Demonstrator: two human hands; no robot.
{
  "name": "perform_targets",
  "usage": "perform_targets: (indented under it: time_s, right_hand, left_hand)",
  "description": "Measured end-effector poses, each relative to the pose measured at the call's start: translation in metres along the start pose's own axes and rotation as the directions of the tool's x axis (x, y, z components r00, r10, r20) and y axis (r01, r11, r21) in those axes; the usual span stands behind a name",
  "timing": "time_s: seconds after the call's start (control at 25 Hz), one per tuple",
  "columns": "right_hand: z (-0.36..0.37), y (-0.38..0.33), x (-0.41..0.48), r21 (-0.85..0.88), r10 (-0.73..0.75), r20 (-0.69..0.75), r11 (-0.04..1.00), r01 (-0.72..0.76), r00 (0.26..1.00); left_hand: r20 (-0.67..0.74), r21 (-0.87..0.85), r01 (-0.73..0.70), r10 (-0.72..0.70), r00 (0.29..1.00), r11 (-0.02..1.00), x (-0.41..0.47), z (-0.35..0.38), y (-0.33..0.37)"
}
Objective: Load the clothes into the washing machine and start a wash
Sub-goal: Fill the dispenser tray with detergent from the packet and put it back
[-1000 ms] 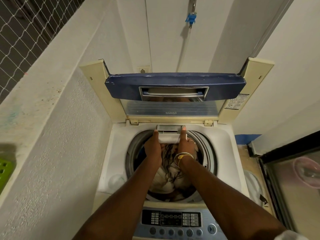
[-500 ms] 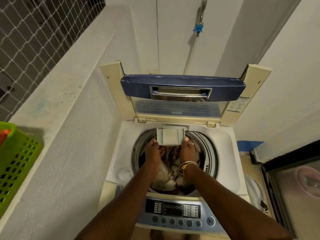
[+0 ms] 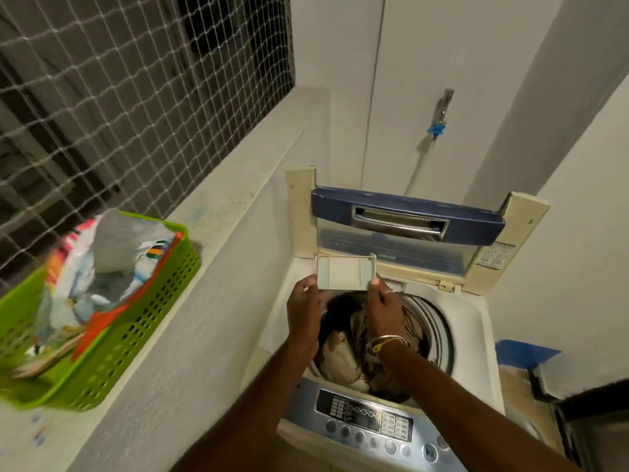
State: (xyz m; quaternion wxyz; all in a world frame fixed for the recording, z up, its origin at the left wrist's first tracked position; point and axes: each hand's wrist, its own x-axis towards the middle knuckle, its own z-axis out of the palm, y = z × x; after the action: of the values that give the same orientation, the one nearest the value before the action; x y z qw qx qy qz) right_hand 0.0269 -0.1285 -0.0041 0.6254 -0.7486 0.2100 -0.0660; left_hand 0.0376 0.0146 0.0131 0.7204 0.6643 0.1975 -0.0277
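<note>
A top-loading washing machine [image 3: 476, 321] stands with its blue-edged lid [image 3: 405, 212] raised. Brown and cream clothes [image 3: 343, 356] fill the drum. A small cream detergent drawer [image 3: 345, 271] is lifted clear of its slot, above the drum's back left rim. My left hand [image 3: 304, 311] pinches its left front corner and my right hand [image 3: 383, 304] pinches its right front corner. The control panel [image 3: 367, 420] with buttons lies below my forearms.
A green plastic basket [image 3: 112, 338] holding colourful packets sits on the ledge to the left, under a netted window [image 3: 119, 97]. A tap with a blue fitting [image 3: 437, 126] is on the back wall. A dark-framed appliance [image 3: 595, 427] stands at the right.
Both hands pulled the detergent drawer out of its slot and carried it up and to the left. The view swung left, bringing the green basket into sight.
</note>
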Motion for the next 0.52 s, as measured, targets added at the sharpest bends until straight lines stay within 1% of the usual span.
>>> perform_targets:
  time_s: [0.08, 0.16, 0.28, 0.36, 0.44, 0.52]
  right_hand:
    - [0.008, -0.014, -0.005, 0.021, -0.058, 0.062, 0.998, 0.057, 0.996]
    - [0.017, -0.03, -0.009, 0.027, -0.177, 0.081, 0.984, 0.175, 0.981]
    - [0.028, -0.059, -0.004, -0.018, -0.333, 0.101, 0.942, 0.336, 0.938]
    - [0.038, -0.082, 0.004, -0.022, -0.402, 0.134, 0.913, 0.408, 0.906]
    - [0.051, -0.103, 0.013, -0.003, -0.462, 0.168, 0.883, 0.469, 0.871]
    - [0.07, -0.122, 0.018, 0.023, -0.466, 0.202, 0.882, 0.471, 0.862]
  left_hand:
    - [-0.024, 0.066, -0.088, 0.089, 0.996, 0.994, -0.007, -0.009, 0.015]
    - [-0.067, 0.109, -0.184, 0.192, 0.979, 0.977, -0.013, -0.016, 0.03]
    - [-0.178, 0.203, -0.304, 0.34, 0.923, 0.931, -0.022, -0.023, 0.055]
    - [-0.216, 0.207, -0.379, 0.42, 0.881, 0.902, -0.027, -0.031, 0.069]
    - [-0.264, 0.191, -0.43, 0.468, 0.843, 0.882, -0.03, -0.04, 0.079]
    - [-0.329, 0.176, -0.459, 0.491, 0.806, 0.871, -0.033, -0.051, 0.086]
